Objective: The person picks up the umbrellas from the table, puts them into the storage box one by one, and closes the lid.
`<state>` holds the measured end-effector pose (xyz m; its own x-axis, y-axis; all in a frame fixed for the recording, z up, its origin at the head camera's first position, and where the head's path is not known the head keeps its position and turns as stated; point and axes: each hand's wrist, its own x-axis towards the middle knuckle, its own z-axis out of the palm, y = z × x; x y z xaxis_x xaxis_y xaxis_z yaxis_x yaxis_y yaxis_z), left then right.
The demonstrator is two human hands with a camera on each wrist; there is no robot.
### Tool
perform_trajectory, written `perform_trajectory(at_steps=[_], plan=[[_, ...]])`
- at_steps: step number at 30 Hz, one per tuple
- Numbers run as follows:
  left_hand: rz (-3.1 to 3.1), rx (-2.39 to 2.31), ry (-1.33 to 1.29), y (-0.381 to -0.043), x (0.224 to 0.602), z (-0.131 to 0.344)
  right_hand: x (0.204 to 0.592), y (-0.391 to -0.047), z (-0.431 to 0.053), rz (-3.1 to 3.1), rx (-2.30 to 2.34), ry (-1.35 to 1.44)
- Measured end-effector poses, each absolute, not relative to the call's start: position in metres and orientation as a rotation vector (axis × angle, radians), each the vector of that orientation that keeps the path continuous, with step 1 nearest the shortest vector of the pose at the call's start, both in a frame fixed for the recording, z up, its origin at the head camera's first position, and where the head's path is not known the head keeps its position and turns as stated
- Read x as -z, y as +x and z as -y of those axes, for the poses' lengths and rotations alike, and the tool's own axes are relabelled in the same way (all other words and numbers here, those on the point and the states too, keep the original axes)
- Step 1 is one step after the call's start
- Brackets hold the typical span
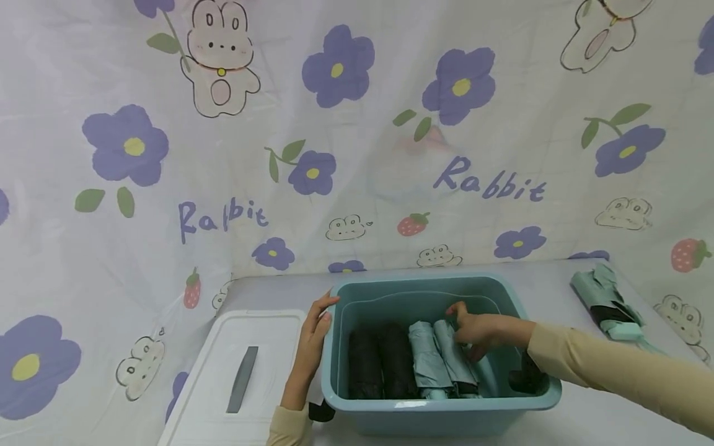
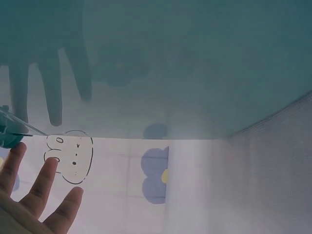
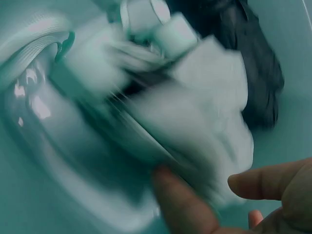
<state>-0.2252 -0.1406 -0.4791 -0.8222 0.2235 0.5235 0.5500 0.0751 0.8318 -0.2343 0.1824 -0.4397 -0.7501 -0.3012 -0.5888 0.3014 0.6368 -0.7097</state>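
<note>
A teal plastic storage box (image 1: 424, 405) stands in front of me. Inside, side by side, are two folded black umbrellas (image 1: 365, 365) and two folded light-teal umbrellas (image 1: 428, 356). My left hand (image 1: 312, 337) rests against the box's left side near the rim, its fingers straight and spread in the left wrist view. Over the box's right half, my right hand (image 1: 482, 331) reaches in beside the rightmost teal umbrella (image 1: 454, 353). In the right wrist view its thumb and fingers are spread apart next to that umbrella, which is blurred; whether they touch it I cannot tell.
A white lid (image 1: 209, 378) with a grey handle (image 1: 242, 379) lies left of the box. Another folded teal umbrella (image 1: 595, 290) lies on the table at the right. Behind hangs a curtain (image 1: 379, 142) printed with rabbits and purple flowers.
</note>
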Motion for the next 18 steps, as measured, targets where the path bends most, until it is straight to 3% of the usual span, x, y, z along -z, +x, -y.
perform_trajectory(at_steps=[12,18], plan=[[2.057,1.839,-0.8,-0.227,0.48,0.137,0.434,-0.238,-0.185,-2.189,0.974,-0.048],[2.028,1.838,-0.797,-0.24,0.503,0.141,0.437,-0.24,-0.179,-2.195,0.912,-0.166]])
